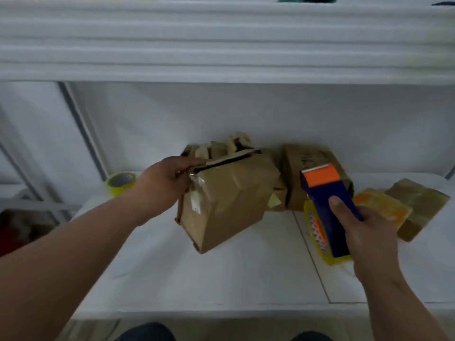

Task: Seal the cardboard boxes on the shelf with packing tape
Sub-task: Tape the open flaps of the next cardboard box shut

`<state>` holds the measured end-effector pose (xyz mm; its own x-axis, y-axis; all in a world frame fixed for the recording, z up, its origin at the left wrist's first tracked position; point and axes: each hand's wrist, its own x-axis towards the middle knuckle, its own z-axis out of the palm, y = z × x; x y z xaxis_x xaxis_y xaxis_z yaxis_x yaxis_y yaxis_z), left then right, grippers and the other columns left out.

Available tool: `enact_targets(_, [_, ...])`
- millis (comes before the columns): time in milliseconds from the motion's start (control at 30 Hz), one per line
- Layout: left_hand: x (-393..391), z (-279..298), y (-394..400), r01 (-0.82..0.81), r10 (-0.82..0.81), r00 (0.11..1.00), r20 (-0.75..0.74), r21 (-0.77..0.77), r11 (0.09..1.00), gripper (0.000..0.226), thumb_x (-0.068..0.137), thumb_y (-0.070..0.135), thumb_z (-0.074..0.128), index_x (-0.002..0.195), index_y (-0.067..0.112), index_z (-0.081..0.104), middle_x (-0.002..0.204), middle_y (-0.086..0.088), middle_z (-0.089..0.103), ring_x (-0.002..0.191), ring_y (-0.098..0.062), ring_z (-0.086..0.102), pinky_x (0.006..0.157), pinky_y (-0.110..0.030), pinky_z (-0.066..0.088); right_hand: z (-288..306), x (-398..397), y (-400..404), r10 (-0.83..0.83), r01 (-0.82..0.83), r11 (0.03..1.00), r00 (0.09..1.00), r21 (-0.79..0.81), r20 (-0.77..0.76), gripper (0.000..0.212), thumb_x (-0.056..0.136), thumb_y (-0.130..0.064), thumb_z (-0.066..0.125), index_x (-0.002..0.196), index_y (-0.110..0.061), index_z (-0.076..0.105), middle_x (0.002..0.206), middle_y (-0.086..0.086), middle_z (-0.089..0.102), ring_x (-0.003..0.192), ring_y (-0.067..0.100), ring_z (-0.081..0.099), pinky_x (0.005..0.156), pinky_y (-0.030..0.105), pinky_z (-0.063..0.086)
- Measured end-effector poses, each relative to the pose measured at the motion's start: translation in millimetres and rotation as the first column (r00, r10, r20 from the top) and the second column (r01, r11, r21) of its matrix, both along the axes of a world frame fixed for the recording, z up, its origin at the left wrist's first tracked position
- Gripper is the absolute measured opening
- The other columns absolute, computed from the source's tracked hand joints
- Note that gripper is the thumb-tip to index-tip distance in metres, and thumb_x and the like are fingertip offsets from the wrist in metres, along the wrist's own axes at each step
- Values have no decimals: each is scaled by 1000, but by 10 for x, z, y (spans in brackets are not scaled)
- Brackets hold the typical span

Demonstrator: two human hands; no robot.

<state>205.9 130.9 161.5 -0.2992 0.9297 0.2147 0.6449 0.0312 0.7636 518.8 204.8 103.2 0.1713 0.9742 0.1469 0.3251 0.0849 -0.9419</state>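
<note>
**Open seam faces up, dispenser waits to its right**

Spanning the view, the white shelf [221,271] carries everything in play, and a second shelf board [221,40] hangs overhead at 12 o'clock. Near the centre the front cardboard box [229,200] is tipped, one lower corner toward the person, its flaps parted along a dark open seam [229,161] that runs from about 9 o'clock up toward 2 o'clock. Behind it, at 1 o'clock, sits a second cardboard box [305,163], and a heap of cardboard scraps [221,146] lies at 12 o'clock from the front box. Two flat padded packets [403,205] lie at 3 o'clock.

The left hand [165,183] grips the box's upper left corner, fingers curled over the flap edge right at the seam's left end. The right hand [364,230] is wrapped around the blue tape dispenser [327,207], thumb pressed on its top; its orange front end [320,177] points toward 11 o'clock, near the seam's right end but apart from it. The right hand is thus the one placed to lay tape, probably drawing along the seam's length once the flaps are pressed closed. A spare yellow tape roll [120,183] rests at 9 o'clock, beside the left wrist.
</note>
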Motion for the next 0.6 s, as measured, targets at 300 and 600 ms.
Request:
enact_targets(300, [-835,-505,-984,-20,56,993,102,-329,944,45,97,5,53,98,48,69,134,11,54,123,-14,52,105,-30,42,-33,-727,-531,232,-223,971,966,-80,115,39,86,-46,64,68,-11,58,63,4,61,57,20,57,52,30,39])
enact_targets(600, [-852,-654,-958,16,-100,985,-141,-500,866,58,83,68,57,121,24,53,123,10,58,112,-15,57,97,-32,45,-67,-1128,-624,334,-311,942,906,-124,260,38,87,-49,62,77,-13,62,70,4,65,65,20,63,55,28,41])
